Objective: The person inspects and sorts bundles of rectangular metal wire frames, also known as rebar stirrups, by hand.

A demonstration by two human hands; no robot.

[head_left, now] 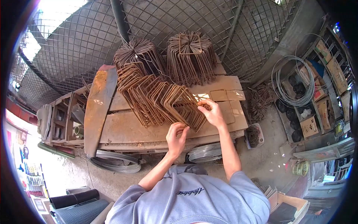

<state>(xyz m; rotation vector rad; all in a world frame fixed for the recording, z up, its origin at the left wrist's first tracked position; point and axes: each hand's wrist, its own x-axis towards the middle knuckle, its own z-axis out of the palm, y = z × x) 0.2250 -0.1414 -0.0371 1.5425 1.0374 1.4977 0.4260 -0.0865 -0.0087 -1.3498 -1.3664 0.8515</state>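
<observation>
A leaning row of rusty square wire frames [149, 95] lies across the wooden table [123, 128]. At the row's near right end, my left hand [176, 139] is closed at the bottom corner of the front frame, fingertips pinched on it. My right hand [212, 113] pinches the same end higher up, on its right side. Behind the row stand two round bundles of similar frames, one at the left [136, 52] and one at the right [191, 56]. A single square frame [233, 112] lies flat to the right of my right hand.
Wire mesh [179, 16] rises behind the table. Wire coils [115, 161] lie below its front edge. A white bucket [255, 136] stands off its right end. Farther right are a hanging wire coil [294, 82] and cardboard boxes [309, 127]. Rolled mesh [80, 212] lies at lower left.
</observation>
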